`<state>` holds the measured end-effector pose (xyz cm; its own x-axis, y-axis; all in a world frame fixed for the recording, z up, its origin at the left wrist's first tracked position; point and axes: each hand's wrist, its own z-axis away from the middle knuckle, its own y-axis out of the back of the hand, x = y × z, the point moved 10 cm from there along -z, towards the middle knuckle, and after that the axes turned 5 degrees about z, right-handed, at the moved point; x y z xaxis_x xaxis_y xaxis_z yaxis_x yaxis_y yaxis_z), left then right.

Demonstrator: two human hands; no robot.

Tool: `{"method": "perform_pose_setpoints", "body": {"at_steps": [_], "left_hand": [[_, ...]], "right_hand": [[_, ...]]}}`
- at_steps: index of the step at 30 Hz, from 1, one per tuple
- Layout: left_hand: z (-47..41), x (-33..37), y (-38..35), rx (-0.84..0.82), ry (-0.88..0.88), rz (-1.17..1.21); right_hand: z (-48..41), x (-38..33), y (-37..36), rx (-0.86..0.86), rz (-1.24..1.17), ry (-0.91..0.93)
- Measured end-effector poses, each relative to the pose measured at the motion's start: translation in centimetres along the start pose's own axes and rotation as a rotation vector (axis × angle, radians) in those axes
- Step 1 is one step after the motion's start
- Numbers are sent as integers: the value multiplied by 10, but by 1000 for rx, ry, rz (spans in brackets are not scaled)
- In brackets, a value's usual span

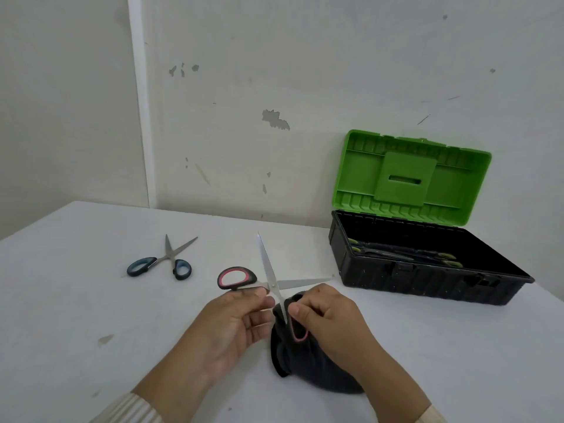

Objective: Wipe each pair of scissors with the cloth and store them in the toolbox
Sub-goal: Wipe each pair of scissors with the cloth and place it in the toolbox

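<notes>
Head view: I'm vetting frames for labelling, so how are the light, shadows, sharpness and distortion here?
Head view: soft, even light with only faint shadows on the table; mild sheen, no blown glare, on the red-handled scissors; the dark cloth and the toolbox interior lose detail; wide-angle distortion tilts the wall trim; the frame is slightly soft.

The pink-lined scissors point(271, 283) have smooth, bright metal blades and matt black plastic handles. The blue-lined scissors point(166, 259) look alike: shiny metal, dull dark plastic. The cloth point(305, 367) is dark, soft and matt. The toolbox point(412, 279) is black plastic, speckled and scuffed, with a smooth green plastic lid point(406, 178). The counter point(91, 300) is matt white, faintly stained.
</notes>
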<state>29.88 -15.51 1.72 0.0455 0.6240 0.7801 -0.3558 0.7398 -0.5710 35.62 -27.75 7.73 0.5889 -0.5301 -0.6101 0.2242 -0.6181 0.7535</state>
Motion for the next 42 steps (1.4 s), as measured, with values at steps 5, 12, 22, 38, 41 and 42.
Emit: {"method": "perform_pose_setpoints", "body": {"at_steps": [5, 12, 22, 38, 41, 42], "left_hand": [[-1, 1, -1, 18, -63, -59], [1, 10, 11, 121, -117, -213], [8, 0, -5, 84, -162, -540], [8, 3, -9, 69, -207, -596], [8, 3, -12, 41, -203, -616], [8, 3, -13, 36, -203, -624]], "right_hand": [[1, -11, -8, -33, 20, 80], [-2, 39, 45, 233, -314, -141], [7, -48, -1, 186, 205, 343], [0, -31, -5, 208, 80, 192], [-5, -12, 19, 349, 70, 95], [-2, -17, 17, 347, 95, 121]]}}
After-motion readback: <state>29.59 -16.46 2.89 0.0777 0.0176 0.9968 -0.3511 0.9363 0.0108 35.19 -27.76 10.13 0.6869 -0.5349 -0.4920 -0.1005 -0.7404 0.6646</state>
